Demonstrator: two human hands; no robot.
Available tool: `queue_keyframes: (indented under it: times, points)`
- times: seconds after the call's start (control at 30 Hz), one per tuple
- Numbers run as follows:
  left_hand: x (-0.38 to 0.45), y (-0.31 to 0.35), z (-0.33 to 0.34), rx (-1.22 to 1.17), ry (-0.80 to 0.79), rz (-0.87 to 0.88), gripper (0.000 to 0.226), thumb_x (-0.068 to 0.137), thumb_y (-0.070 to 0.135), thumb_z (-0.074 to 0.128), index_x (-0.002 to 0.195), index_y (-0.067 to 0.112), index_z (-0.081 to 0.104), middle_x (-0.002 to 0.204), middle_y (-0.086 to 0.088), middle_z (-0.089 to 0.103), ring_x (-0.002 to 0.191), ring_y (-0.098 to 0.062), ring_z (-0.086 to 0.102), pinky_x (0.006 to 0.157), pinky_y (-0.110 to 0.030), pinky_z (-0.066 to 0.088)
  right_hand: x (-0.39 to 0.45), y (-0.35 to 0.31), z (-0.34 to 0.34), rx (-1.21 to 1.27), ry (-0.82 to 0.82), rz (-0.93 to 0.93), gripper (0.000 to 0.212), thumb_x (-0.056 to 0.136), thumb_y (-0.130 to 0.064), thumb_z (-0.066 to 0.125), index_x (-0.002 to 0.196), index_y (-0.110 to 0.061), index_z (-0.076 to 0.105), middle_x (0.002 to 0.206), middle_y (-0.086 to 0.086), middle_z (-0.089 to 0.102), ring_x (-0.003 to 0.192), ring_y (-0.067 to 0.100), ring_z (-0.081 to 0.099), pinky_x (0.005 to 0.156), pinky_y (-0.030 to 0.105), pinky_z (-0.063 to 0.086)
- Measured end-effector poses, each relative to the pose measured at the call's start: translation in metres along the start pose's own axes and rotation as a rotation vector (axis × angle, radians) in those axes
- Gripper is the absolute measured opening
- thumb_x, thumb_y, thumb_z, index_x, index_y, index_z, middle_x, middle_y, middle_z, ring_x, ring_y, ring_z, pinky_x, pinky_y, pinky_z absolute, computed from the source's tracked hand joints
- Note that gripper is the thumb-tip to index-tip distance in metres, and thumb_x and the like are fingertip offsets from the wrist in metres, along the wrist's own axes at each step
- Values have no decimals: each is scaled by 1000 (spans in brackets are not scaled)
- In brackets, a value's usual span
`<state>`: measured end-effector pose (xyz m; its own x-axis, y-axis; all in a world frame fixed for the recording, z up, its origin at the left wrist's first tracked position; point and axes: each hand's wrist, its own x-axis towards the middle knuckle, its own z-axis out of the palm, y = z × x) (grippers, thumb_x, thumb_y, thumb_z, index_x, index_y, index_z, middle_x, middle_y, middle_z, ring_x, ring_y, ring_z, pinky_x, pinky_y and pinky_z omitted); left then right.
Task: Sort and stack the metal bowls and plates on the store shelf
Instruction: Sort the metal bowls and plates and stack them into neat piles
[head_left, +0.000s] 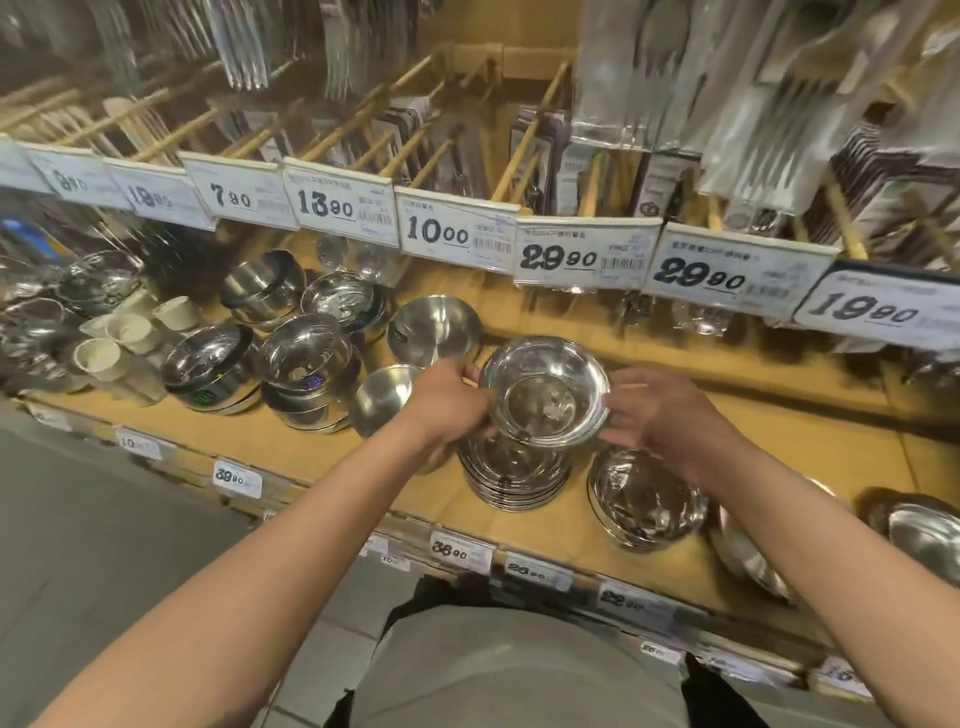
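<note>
A shiny metal plate (544, 391) with a deep centre hangs just above a stack of like plates (515, 475) on the wooden shelf (779, 415). My left hand (448, 405) grips its left rim, thumb on top. My right hand (660, 415) is at its right rim with fingers spread and nearly straight, touching the edge. A second plate stack (647, 499) stands right of the first. Matte steel bowls (435, 327) lie behind and left of my left hand.
Stacked shiny bowls (309, 369) and white cups (122, 332) fill the shelf's left part. More plates (924, 540) lean at the far right. Price tags (447, 234) and hanging cutlery packs (675, 78) overhang the shelf from above.
</note>
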<state>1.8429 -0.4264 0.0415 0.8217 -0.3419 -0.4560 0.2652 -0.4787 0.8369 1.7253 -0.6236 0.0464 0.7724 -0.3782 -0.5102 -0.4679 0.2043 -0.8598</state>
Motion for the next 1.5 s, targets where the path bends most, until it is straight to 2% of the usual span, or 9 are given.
queue_keyframes:
  times: [0.1, 0.2, 0.3, 0.53, 0.73, 0.9, 1.17, 1.37, 1.5]
  points:
    - [-6, -10, -2, 194, 33, 26, 18, 84, 6, 74, 97, -2, 64, 86, -19, 72, 75, -33, 75, 72, -47, 64, -3, 6, 13, -73, -11, -61, 31, 82, -5, 79, 109, 0, 64, 112, 22, 70, 99, 37, 71, 86, 43, 60]
    - [-10, -17, -4, 660, 110, 117, 18, 91, 16, 60, 78, 3, 62, 84, -12, 69, 74, -27, 63, 58, -33, 49, -1, 17, 20, -171, 46, -86, 23, 83, 7, 74, 104, 2, 67, 105, 23, 69, 79, 29, 69, 69, 36, 61]
    - [-11, -20, -1, 852, 164, 165, 14, 93, 6, 53, 82, 6, 62, 85, -14, 63, 83, -31, 63, 63, -31, 42, 3, 27, 22, -195, 51, -103, 24, 84, 15, 69, 105, 5, 65, 104, 26, 68, 64, 19, 68, 57, 26, 59]
    - [-11, -29, 11, 863, 239, 195, 22, 88, -7, 49, 99, -1, 67, 101, -18, 71, 95, -32, 67, 66, -28, 41, 19, 35, 32, -193, 122, -36, 29, 85, 12, 71, 113, 5, 65, 116, 28, 67, 98, 40, 70, 88, 50, 59]
    - [-12, -32, 12, 918, 268, 183, 20, 89, -5, 54, 103, -4, 68, 103, -19, 71, 100, -33, 69, 70, -29, 46, 33, 43, 34, -265, 177, -19, 35, 86, 4, 70, 120, -3, 69, 116, 15, 69, 79, 23, 72, 55, 19, 60]
    - [-13, -34, 14, 930, 264, 129, 19, 89, -6, 56, 103, -5, 69, 103, -21, 71, 97, -34, 70, 72, -33, 53, 37, 47, 33, -301, 173, -33, 37, 86, 4, 70, 122, -5, 70, 106, 9, 69, 74, 18, 71, 51, 15, 57]
    - [-12, -35, 13, 901, 262, 124, 18, 90, -2, 57, 103, -3, 69, 104, -21, 71, 97, -34, 70, 68, -30, 48, 38, 46, 32, -332, 172, -42, 39, 88, 3, 68, 125, -7, 68, 111, 7, 65, 69, 16, 69, 47, 12, 53]
    - [-13, -35, 13, 872, 257, 127, 22, 90, -1, 56, 111, -3, 64, 109, -21, 69, 101, -35, 68, 73, -32, 50, 35, 48, 35, -388, 110, -36, 48, 88, -3, 70, 134, -12, 64, 127, 7, 63, 89, 24, 72, 53, 18, 59]
    - [-12, -34, 12, 809, 242, 119, 21, 90, 2, 57, 108, 1, 68, 106, -17, 71, 98, -33, 68, 75, -33, 53, 33, 48, 37, -399, 114, -83, 40, 87, 1, 69, 125, -10, 69, 108, 4, 67, 79, 15, 70, 51, 17, 58]
